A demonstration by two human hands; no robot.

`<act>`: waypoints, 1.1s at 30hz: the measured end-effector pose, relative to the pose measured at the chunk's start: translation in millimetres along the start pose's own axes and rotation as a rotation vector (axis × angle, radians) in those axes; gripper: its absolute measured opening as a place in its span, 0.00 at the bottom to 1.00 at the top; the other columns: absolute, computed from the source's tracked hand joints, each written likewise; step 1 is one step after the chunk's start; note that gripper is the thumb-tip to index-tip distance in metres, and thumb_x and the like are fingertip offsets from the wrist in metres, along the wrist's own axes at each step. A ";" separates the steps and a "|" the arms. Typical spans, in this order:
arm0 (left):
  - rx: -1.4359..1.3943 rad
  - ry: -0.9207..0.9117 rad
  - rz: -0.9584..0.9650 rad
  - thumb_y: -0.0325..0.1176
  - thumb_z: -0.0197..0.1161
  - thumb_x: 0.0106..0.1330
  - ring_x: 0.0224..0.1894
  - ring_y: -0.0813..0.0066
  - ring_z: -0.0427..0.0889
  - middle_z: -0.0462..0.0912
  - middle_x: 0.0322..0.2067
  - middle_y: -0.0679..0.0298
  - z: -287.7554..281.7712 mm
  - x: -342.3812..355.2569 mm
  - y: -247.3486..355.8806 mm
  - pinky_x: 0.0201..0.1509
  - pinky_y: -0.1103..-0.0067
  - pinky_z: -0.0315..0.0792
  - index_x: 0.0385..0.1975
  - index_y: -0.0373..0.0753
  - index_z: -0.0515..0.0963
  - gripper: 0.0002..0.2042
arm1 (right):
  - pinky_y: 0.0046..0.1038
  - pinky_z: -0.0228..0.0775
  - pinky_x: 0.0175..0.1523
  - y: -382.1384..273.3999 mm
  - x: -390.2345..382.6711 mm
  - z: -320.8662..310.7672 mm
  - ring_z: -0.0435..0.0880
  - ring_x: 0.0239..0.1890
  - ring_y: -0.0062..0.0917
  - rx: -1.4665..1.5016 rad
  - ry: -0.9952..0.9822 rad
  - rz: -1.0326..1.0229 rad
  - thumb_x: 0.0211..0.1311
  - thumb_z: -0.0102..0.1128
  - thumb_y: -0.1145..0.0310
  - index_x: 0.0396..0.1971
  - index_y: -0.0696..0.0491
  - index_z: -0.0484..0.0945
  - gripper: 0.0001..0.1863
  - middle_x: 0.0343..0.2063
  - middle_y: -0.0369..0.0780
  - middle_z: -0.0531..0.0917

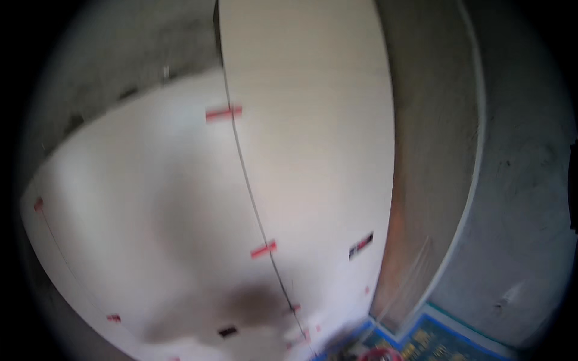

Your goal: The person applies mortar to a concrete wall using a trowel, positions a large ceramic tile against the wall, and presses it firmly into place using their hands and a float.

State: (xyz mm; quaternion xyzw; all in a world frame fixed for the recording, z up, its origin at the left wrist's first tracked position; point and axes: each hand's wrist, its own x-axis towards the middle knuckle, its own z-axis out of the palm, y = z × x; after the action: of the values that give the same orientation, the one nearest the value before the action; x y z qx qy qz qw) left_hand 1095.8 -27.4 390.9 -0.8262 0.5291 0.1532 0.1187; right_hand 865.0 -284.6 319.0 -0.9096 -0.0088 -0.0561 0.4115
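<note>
Neither of my hands shows in the head view. Large pale wall panels (313, 150) stand in front of me, parted by a thin dark seam (247, 177) that runs from top to bottom. Short red strips (264, 249) lie across this seam at several heights, and more red marks (40, 204) sit near the left edge. Two small dark rectangles, perhaps openings, show in the panels: one low in the middle (227, 331), one at the right (361, 245). Soft shadows fall across the left panel. The picture is somewhat blurred.
Rough grey wall (138, 48) shows above the left panel. A bare brownish wall strip (430, 150) and a grey wall (524, 180) stand at the right. Below lies a dark, patterned floor covering with blue edging (442, 325). A partly cut-off red round object (380, 354) sits at the lower edge.
</note>
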 end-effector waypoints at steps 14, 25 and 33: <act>-0.424 -0.088 -0.123 0.43 0.60 0.59 0.36 0.54 0.82 0.83 0.28 0.54 183.5 69.6 23.1 0.39 0.62 0.73 0.30 0.43 0.80 0.11 | 0.28 0.72 0.28 169.1 -340.3 123.6 0.80 0.22 0.27 0.046 0.376 1.350 0.57 0.54 0.60 0.26 0.57 0.80 0.15 0.20 0.41 0.81; -0.303 -0.159 -0.028 0.34 0.58 0.58 0.35 0.50 0.81 0.82 0.29 0.50 318.3 113.1 -39.9 0.39 0.59 0.72 0.35 0.38 0.77 0.09 | 0.21 0.69 0.26 -69.1 -327.1 263.9 0.82 0.26 0.21 0.907 0.781 1.809 0.64 0.55 0.64 0.37 0.57 0.77 0.11 0.30 0.39 0.82; -0.253 -0.104 0.107 0.36 0.60 0.57 0.36 0.49 0.81 0.82 0.30 0.49 344.4 159.1 -54.4 0.42 0.59 0.72 0.37 0.37 0.77 0.12 | 0.20 0.70 0.33 -110.7 -300.2 268.4 0.83 0.32 0.20 0.843 0.796 1.714 0.65 0.55 0.60 0.40 0.56 0.77 0.15 0.33 0.38 0.83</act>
State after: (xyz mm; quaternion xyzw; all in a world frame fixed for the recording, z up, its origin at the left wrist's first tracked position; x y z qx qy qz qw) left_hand 1164.1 -14.9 14.0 -0.7960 0.5421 0.2673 0.0323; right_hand 585.3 -1.1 193.1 -0.3084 0.7597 -0.0335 0.5715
